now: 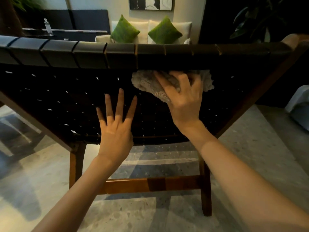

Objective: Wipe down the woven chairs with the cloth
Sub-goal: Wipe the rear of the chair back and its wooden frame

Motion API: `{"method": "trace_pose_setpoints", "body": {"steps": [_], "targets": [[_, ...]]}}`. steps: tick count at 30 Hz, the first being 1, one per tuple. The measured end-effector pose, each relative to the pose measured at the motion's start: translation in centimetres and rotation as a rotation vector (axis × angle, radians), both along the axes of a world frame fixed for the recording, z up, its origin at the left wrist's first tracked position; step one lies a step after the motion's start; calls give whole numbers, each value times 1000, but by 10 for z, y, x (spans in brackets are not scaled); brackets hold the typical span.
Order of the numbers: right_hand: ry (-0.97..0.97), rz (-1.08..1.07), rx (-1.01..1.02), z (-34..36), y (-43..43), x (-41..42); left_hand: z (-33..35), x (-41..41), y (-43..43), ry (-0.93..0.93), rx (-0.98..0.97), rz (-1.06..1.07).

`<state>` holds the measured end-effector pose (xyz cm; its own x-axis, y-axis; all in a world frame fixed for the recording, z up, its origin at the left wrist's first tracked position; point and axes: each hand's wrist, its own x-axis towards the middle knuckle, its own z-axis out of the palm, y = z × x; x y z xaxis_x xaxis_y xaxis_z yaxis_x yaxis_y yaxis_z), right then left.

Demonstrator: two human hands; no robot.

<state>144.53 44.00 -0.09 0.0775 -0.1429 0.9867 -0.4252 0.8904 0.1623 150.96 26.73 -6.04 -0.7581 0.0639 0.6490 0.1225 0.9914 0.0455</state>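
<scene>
Pressing cloth [147, 84] w/ R hand [185, 104], fingers spread, onto woven chair [66, 97] back just under top rail [117, 54]. Bracing w/ L hand [115, 131] splayed flat on weave beside. Soft, light, bunchy; prob. best palmed at centre.

- The woven chair [58, 91] has a back made of flat dark straps. They look smooth, like leather, with a soft shine along the top.
- Its wooden frame [150, 184] is brown, smooth and a bit shiny.
- The cloth [147, 84] is pale grey, fluffy and fuzzy.
- The floor [250, 148] looks like smooth, speckled grey stone.
- The green cushions [124, 30] look like soft fabric.
</scene>
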Motion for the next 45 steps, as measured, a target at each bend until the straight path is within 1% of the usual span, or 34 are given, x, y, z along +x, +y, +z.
{"method": "trace_pose_setpoints", "body": {"steps": [2, 8, 10, 11, 14, 17, 19, 22, 23, 25, 26, 27, 28, 29, 30, 32, 33, 35, 37, 39, 43, 45], "targets": [[-9, -9, -27, -8, -9, -3, -1, -2, -3, -5, -7, 2], [-27, 43, 23, -33, -10, -23, -9, -12, -9, -51, -28, 29], [-146, 80, 84, -60, -10, -30, -14, -14, -11, -67, -33, 27], [-225, 65, 132, -78, -8, -33, -17, -15, -12, -72, -34, 24], [-437, -20, 248, -131, -5, -42, -22, -19, -14, -60, -31, 4], [-702, -133, 334, -159, -9, -46, -27, -23, -16, -36, -44, -1], [-797, -156, 349, -170, -12, -49, -31, -26, -18, -30, -43, 1], [-881, -88, 336, -168, -12, -56, -32, -28, -19, -37, -45, 8], [-920, -87, 368, -163, -11, -56, -31, -28, -19, -42, -46, 7], [-1109, -152, 511, -157, -10, -56, -29, -26, -19, -57, -56, 9], [-1170, -160, 590, -156, -6, -53, -29, -24, -21, -59, -64, 11], [-1208, -120, 616, -150, -3, -46, -28, -21, -24, -55, -72, 14], [-1175, -52, 589, -143, 0, -37, -27, -19, -28, -49, -82, 15], [-1061, 46, 521, -133, 2, -24, -25, -17, -32, -44, -90, 17], [-931, 118, 493, -122, 4, -12, -23, -15, -36, -39, -94, 24], [-564, 231, 414, -96, 4, 4, -17, -12, -45, -31, -77, 49], [-410, 273, 370, -80, 1, 11, -13, -10, -48, -33, -65, 59], [-213, 331, 294, -44, -12, 23, -6, -8, -52, -43, -44, 73], [-103, 341, 223, -15, -26, 32, -1, -6, -54, -54, -20, 88], [-50, 286, 209, 2, -35, 34, 3, -6, -56, -61, -8, 101], [-52, 44, 169, 10, -54, 25, 7, -2, -67, -58, 1, 101], [-51, 6, 104, 11, -65, 20, 8, -2, -73, -62, -3, 100]]}}
